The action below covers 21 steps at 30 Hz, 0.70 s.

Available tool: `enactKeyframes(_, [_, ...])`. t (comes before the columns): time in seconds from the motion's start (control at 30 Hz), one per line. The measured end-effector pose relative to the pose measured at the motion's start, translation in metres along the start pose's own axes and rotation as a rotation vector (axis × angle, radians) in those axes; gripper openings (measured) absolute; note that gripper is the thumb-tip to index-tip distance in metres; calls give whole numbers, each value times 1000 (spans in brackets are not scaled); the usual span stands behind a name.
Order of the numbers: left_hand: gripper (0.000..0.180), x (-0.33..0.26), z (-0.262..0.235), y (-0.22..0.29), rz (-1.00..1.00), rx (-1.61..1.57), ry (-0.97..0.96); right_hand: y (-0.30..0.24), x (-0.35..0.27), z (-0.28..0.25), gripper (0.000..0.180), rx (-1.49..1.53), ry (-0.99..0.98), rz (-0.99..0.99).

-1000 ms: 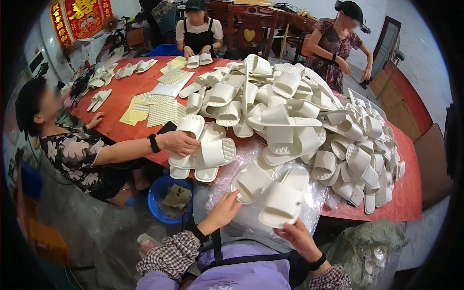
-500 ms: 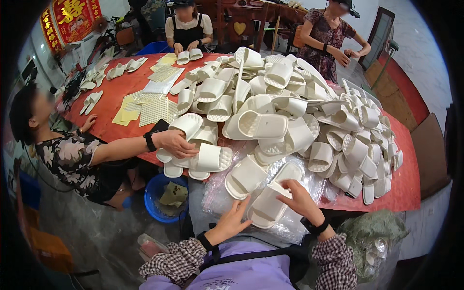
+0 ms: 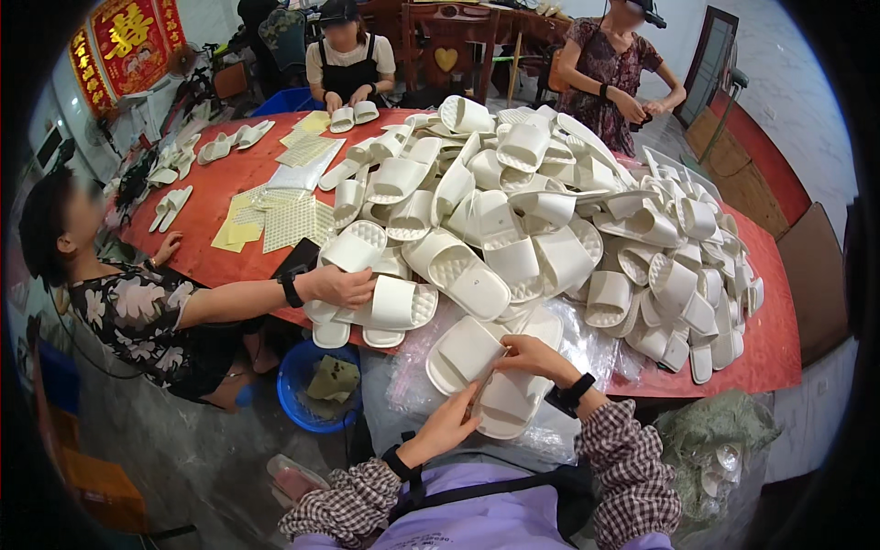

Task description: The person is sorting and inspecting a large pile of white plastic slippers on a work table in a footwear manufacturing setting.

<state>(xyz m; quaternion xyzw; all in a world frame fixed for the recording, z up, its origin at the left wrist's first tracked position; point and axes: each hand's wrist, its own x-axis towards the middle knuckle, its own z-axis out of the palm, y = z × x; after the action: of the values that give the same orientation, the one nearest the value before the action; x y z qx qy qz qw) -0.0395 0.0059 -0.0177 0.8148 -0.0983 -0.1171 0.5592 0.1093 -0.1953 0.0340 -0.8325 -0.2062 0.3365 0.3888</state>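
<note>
Two white slide slippers lie side by side in front of me on clear plastic bags (image 3: 417,362). My left hand (image 3: 446,426) grips the left edge of the right-hand slipper (image 3: 510,396), fingertips at its strap. My right hand (image 3: 539,359) bends over the same slipper, thumb and fingertips closed at the far edge of its strap. Right beside these fingertips is the left-hand slipper (image 3: 466,353), tilted outward, its toe partly behind the strap. Where the fingers meet the strap is partly hidden.
A large heap of white slippers (image 3: 541,197) covers the red table (image 3: 765,353). On the left a co-worker's hand (image 3: 339,287) rests on slippers. Two more people work at the far side. Dotted sheets (image 3: 291,225), a blue basin (image 3: 316,403) and a green sack (image 3: 715,440) stand around.
Both my hands have closed in on the right-hand slipper from either side. At the heap's near edge one slipper has turned, and another that stood upright now leans lower.
</note>
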Motion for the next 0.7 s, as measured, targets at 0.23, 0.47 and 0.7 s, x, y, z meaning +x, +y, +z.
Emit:
enactKeyframes(0.23, [41,-4,-43,37,61,-91,123,-28,-64,17,38,572,187,92])
enactKeyframes(0.47, [36,4,-75,56,177,-325,379,-39,-106,34,44,1160,436,-19])
enactKeyframes(0.7, [80,11,-42,21,86,-443,105,-83,-102,46,25,2016,532,-335])
